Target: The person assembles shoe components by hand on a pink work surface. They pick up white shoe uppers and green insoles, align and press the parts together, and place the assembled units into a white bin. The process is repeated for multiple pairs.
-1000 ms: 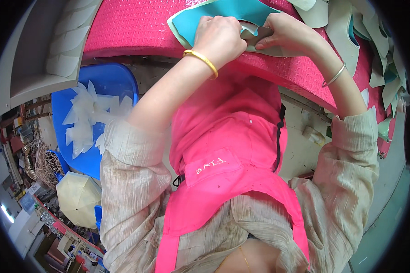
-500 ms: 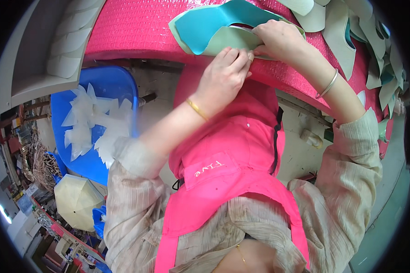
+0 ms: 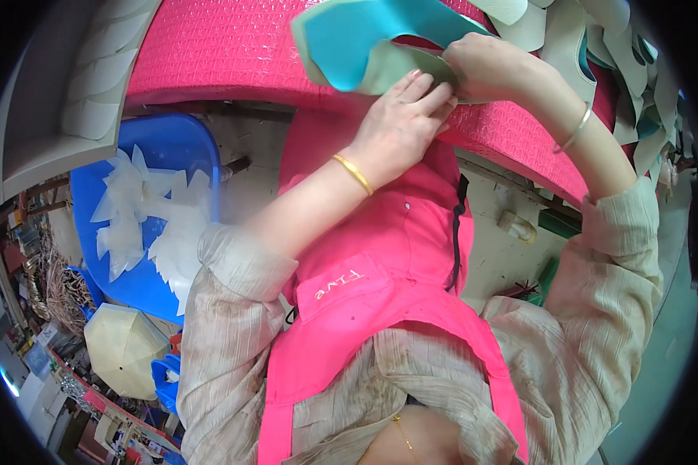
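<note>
A curved, shoe-upper-shaped piece, teal on one face and pale green on the other, lies at the near edge of the pink-covered table. Its near edge curls up in a pale green flap. My right hand is closed on the right end of this flap, fingers bent and partly hidden. Against the flap's lower edge, my left hand presses with bent fingers; its thumb is hidden. The two hands are close together, with the fingertips almost meeting. Whether anything small lies between them I cannot make out.
The pink textured table cover runs across the top. Several similar pale pieces are heaped at the right. A grey shelf box with stacked pale pieces stands at the left. Below it, a blue plastic chair holds whitish translucent cut-outs.
The near flap of the teal piece is lifted and curled more. My right hand has turned and closed further over its edge. My left hand has shifted slightly right along it.
</note>
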A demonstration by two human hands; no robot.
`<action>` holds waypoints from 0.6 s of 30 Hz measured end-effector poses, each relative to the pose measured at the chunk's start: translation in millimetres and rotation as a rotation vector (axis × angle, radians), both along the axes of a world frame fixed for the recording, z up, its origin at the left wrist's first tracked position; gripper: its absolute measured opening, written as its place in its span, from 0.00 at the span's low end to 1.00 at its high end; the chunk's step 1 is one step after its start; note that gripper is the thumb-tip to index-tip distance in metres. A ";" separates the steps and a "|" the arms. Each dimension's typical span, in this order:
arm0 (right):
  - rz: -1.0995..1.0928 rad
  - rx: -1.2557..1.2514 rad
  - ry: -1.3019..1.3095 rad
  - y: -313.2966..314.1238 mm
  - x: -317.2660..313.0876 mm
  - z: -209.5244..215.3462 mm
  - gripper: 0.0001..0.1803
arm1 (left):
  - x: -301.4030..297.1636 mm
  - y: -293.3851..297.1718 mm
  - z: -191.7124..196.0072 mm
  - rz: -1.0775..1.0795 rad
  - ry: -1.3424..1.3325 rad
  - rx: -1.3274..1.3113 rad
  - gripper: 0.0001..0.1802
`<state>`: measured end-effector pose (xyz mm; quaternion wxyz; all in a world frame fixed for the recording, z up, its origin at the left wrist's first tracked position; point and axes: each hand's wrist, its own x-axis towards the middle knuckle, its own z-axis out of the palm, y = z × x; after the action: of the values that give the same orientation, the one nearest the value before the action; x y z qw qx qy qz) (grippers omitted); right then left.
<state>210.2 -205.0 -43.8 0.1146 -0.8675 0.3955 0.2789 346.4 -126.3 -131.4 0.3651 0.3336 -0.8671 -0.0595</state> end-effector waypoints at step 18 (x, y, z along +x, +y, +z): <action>-0.044 -0.156 0.118 -3.6 -46.4 -34.2 0.19 | -53.3 14.3 -10.1 0.119 0.077 0.071 0.20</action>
<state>163.8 -208.6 -78.0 0.0293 -0.8470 0.4408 0.2956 293.1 -112.0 -141.5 0.3891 0.3946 -0.8285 -0.0811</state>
